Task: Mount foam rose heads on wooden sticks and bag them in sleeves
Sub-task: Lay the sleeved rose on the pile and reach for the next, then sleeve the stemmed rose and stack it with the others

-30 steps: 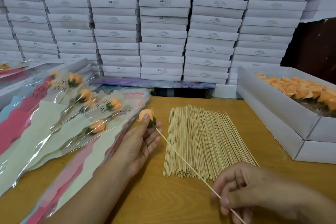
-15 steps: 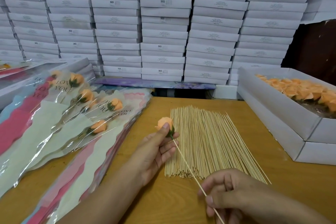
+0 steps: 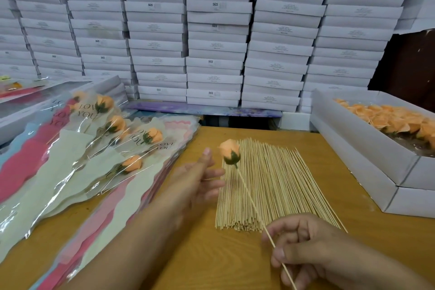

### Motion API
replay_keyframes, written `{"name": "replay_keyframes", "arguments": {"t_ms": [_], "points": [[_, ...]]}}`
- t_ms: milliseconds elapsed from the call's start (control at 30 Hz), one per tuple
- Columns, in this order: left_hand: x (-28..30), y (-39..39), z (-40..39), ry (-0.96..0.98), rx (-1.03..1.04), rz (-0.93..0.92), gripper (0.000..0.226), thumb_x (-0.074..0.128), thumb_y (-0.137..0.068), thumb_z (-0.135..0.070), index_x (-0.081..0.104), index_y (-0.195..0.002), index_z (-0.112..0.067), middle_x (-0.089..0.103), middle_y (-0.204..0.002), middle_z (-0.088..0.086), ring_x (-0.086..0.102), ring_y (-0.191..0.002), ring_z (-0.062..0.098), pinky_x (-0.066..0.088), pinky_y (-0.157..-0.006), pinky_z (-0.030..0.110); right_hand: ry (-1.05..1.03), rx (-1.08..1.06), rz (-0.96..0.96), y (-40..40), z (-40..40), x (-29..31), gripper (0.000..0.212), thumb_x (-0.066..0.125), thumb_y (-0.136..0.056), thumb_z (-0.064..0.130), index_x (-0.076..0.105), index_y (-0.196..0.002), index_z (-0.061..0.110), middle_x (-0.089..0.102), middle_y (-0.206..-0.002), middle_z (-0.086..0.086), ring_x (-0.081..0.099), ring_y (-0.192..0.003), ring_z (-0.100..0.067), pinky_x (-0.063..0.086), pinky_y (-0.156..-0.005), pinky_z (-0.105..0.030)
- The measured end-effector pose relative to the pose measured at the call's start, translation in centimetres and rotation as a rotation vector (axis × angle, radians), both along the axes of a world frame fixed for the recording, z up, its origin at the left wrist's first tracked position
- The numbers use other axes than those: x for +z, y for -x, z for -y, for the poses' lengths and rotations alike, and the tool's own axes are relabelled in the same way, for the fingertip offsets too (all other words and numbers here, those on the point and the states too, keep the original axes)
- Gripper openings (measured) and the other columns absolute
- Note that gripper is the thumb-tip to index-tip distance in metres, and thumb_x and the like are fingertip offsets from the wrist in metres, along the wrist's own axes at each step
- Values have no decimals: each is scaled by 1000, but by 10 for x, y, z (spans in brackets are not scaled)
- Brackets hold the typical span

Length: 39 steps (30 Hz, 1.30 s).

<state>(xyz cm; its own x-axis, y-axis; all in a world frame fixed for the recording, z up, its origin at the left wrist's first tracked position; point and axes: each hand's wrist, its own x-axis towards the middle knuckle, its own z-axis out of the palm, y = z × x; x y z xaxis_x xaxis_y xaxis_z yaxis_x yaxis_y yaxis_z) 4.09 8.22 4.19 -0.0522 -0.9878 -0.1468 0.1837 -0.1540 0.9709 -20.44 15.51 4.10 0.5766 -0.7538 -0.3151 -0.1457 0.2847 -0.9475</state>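
Rose head (image 3: 230,153) mounted; right hand (image 3: 303,249) pinches stick (image 3: 251,202), left hand (image 3: 200,181) open beside it, empty. Next: bag in sleeve (image 3: 113,205), left.

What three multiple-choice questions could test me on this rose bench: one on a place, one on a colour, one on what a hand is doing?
1. Where do the loose rose heads lie?
A. In the box on the right
B. On the sleeves
C. On the stick pile

2. What colour is the mounted rose?
A. Red
B. Orange
C. White

3. What is the left hand doing?
A. Gripping the rose
B. Pinching the stick
C. Open, holding nothing

Answers: 1 A, they fill the box. 2 B, its petals are orange. 3 C, only the right hand pinches the stick.
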Motion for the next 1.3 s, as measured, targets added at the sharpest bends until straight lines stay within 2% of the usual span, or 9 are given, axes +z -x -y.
{"name": "replay_keyframes", "arguments": {"t_ms": [100, 167, 267, 467, 767, 933, 1100, 1200, 1300], "points": [[3, -31, 8, 227, 169, 838, 30, 62, -94, -49, 71, -108, -24, 75, -98, -7, 71, -86, 12, 58, -84, 37, 18, -113, 52, 4, 0, 4, 33, 88, -66, 5, 77, -96, 8, 68, -85, -23, 68, -63, -28, 58, -48, -30], [1, -52, 12, 259, 245, 1395, 23, 59, -95, -44, 68, -103, -24, 69, -100, -3, 64, -91, 17, 53, -78, 33, 33, -185, 62, 5, 0, 5, 38, 86, -59, 8, 77, -96, 5, 68, -83, -24, 67, -60, -29, 57, -45, -30], [-3, -74, 15, 150, 302, 1754, 23, 54, -96, -35, 50, -79, -19, 49, -76, -3, 54, -80, 23, 45, -64, 30, 35, -248, 61, 5, 0, 6, 46, 85, -58, 6, 73, -103, 0, 67, -82, -26, 66, -59, -29, 56, -43, -30], [-7, -85, 14, 129, 244, 1861, 32, 51, -96, -32, 35, -69, -22, 42, -70, -5, 43, -64, 13, 31, -50, 25, 45, -270, 60, 4, 1, 5, 39, 82, -62, 2, 75, -101, 1, 67, -82, -25, 65, -59, -29, 56, -43, -30], [-3, -84, 9, 137, 169, 1946, 15, 48, -96, -16, 40, -84, -20, 33, -68, -5, 45, -72, 16, 38, -59, 25, 66, -267, 60, 6, 3, 6, 32, 83, -63, 5, 78, -94, 7, 69, -83, -25, 66, -61, -28, 56, -45, -29], [2, -81, 5, 188, 231, 1973, 27, 49, -91, -11, 37, -70, -22, 40, -70, -5, 35, -56, 10, 32, -52, 24, 64, -269, 57, 6, 3, 5, 32, 82, -64, 4, 77, -96, 6, 69, -83, -24, 66, -61, -28, 56, -45, -29], [5, -61, -1, 270, 234, 1874, 18, 50, -90, -14, 64, -91, -25, 58, -85, -4, 61, -84, 21, 46, -62, 30, 72, -292, 26, 8, 4, 2, 42, 82, -67, 4, 71, -108, 1, 70, -85, -23, 66, -61, -27, 55, -46, -29], [5, -39, -10, 326, 164, 1845, 16, 50, -89, -14, 62, -92, -24, 57, -85, -1, 63, -87, 23, 36, -60, 31, 59, -316, 34, 9, 5, 1, 49, 84, -62, 6, 71, -109, 1, 72, -92, -24, 66, -62, -27, 56, -46, -30], [2, -13, -24, 389, 49, 1816, 12, 48, -89, -18, 56, -94, -25, 65, -95, 0, 64, -90, 24, 37, -63, 32, 45, -339, 48, 9, 7, -1, 50, 83, -64, 6, 69, -112, 1, 74, -105, -21, 67, -62, -26, 58, -49, -30]]}}
